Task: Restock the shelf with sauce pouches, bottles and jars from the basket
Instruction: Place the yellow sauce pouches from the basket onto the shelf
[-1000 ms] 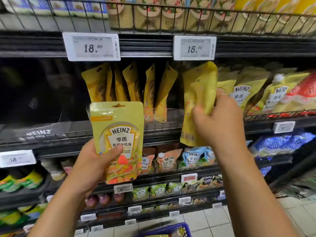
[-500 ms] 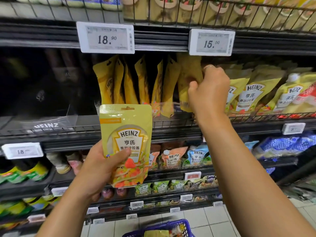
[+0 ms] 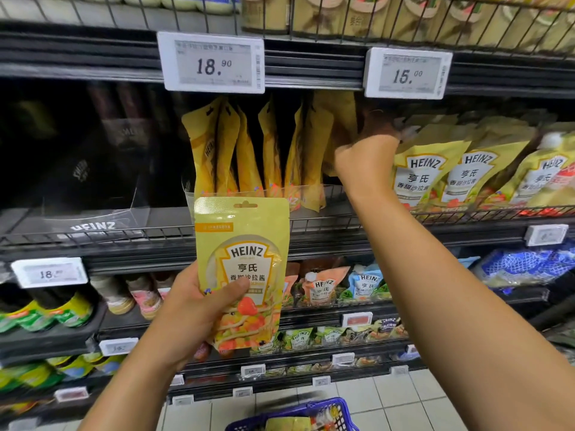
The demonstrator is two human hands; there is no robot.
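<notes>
My left hand (image 3: pixel 193 309) grips a yellow Heinz sauce pouch (image 3: pixel 245 259) upright, thumb across its front, in front of the wire shelf rail (image 3: pixel 155 241). My right hand (image 3: pixel 367 150) reaches deep into that shelf and holds another yellow pouch (image 3: pixel 340 126) at the right end of a row of several standing yellow pouches (image 3: pixel 249 157). Its fingers are in shadow and blurred. The blue basket (image 3: pixel 339 409) shows at the bottom edge, with packets inside.
Spouted Heinz pouches (image 3: pixel 426 175) fill the shelf right of my right hand. A dark Heinz tray (image 3: pixel 93 227) sits on the left. Price tags reading 18.90 (image 3: pixel 211 62) and 15.00 (image 3: pixel 407 73) hang above. Lower shelves hold bottles and small pouches.
My right hand has carried its pouch up from in front of the shelf and into it, beside the pouch row. My left hand keeps its pouch in about the same place.
</notes>
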